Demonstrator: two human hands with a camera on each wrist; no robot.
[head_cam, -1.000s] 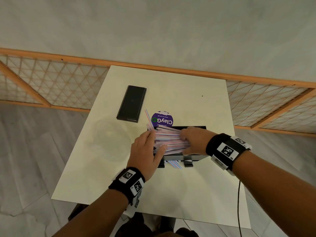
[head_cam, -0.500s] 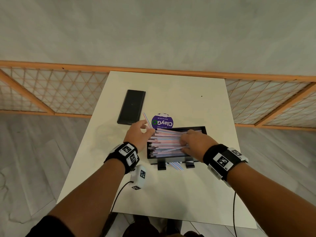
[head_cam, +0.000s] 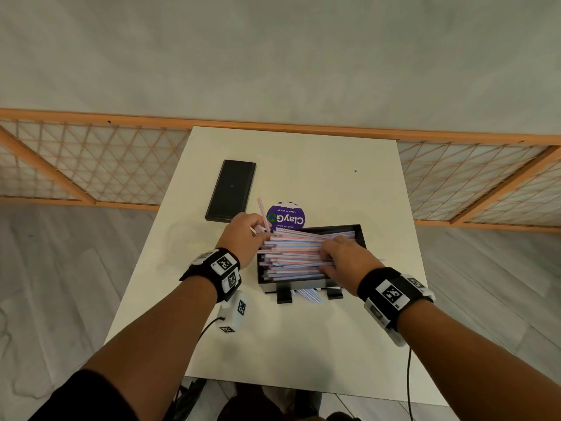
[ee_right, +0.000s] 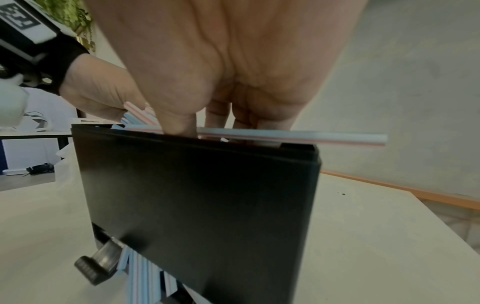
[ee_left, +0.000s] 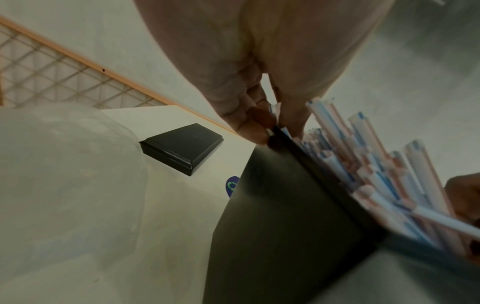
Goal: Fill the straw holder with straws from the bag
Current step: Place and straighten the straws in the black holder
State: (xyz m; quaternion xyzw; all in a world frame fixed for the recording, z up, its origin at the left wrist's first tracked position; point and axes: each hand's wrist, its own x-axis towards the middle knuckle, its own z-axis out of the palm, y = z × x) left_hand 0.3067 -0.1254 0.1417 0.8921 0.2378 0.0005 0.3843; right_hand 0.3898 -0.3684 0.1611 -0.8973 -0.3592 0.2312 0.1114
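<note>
Left fingers [ee_left: 255,121] curled at the holder's far-left corner, pinching a stray straw [head_cam: 263,214] that sticks up toward 12 o'clock. Left hand [head_cam: 244,238] sits at 9 o'clock of the straw holder [head_cam: 359,235].

Right fingers [ee_right: 179,123] lie fairly straight and press down on the straws [head_cam: 291,256]; right hand [head_cam: 346,262] covers the pile's 3 o'clock end and grips nothing we can see.

The pile is heaped above the rim, lying 9-to-3. One straw [ee_right: 311,136] overhangs the right wall, and a few poke out below between the feet (dispensing slot, we judge).

Handling, our judgement: straws are light, smooth and thin-walled, so they roll and kink easily. Take them mid-length as a bundle and tap the ends flush.

Black lid [head_cam: 231,189] at 11 o'clock; purple tub [head_cam: 287,215] behind the holder; clear bag [ee_left: 64,185] at 9 o'clock on the table [head_cam: 303,344].
</note>
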